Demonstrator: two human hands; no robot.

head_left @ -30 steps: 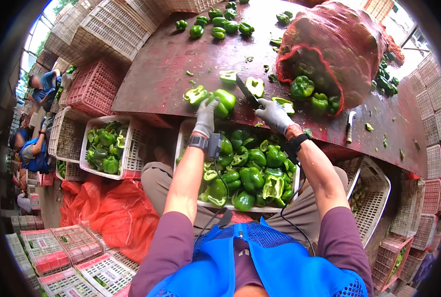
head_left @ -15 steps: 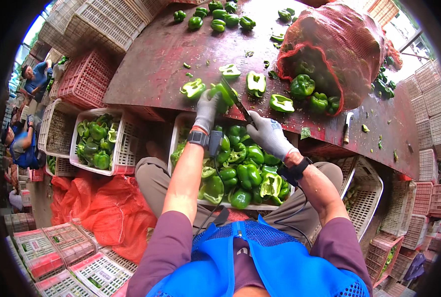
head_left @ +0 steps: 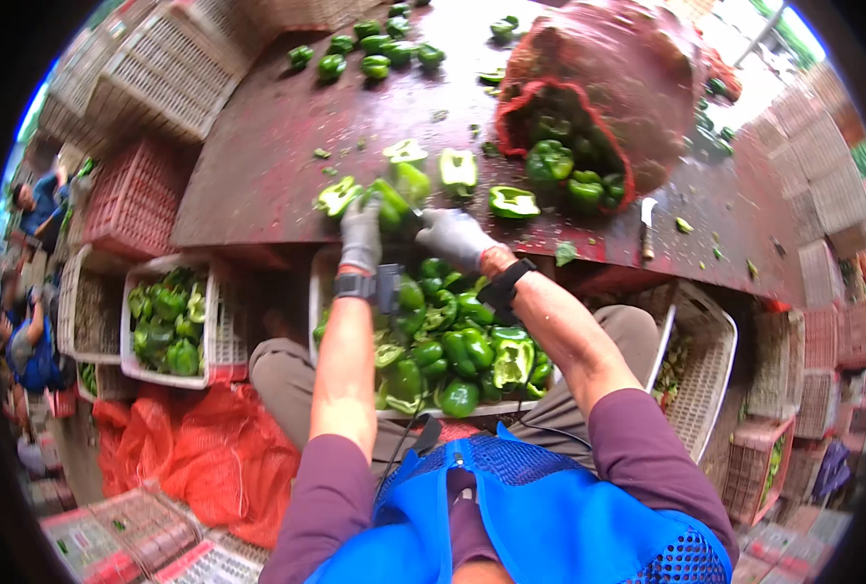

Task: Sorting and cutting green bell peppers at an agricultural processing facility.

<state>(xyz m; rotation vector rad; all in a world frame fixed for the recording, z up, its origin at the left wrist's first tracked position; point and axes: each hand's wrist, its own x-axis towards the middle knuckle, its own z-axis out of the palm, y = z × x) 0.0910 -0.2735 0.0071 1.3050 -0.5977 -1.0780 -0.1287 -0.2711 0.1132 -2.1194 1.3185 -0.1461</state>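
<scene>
My left hand (head_left: pixel 360 234), in a grey glove, grips a green bell pepper (head_left: pixel 391 204) at the near edge of the table. My gloved right hand (head_left: pixel 455 237) is closed round a knife, whose blade (head_left: pixel 414 210) is blurred against the pepper's right side. Just beyond it is a pale green pepper piece (head_left: pixel 414 183), also blurred. Cut pepper halves lie around: one half (head_left: pixel 338 197) left of my left hand, another (head_left: pixel 457 172) and a third (head_left: pixel 514 202) to the right. Below my hands, a white crate (head_left: pixel 321 282) holds many cut peppers (head_left: pixel 467 350).
A red mesh sack (head_left: pixel 608 78) of peppers lies open on the table (head_left: pixel 258 185). A second knife (head_left: pixel 648 229) rests near the edge. Whole peppers (head_left: pixel 375 66) sit at the far side. Crates (head_left: pixel 170 321) and red netting (head_left: pixel 199 457) stand left; people (head_left: pixel 39 341) work beyond.
The view has shifted, so the scene sits further left. My right hand has come closer to my left, the blade is lower against the pepper, and a pale piece now shows beyond it.
</scene>
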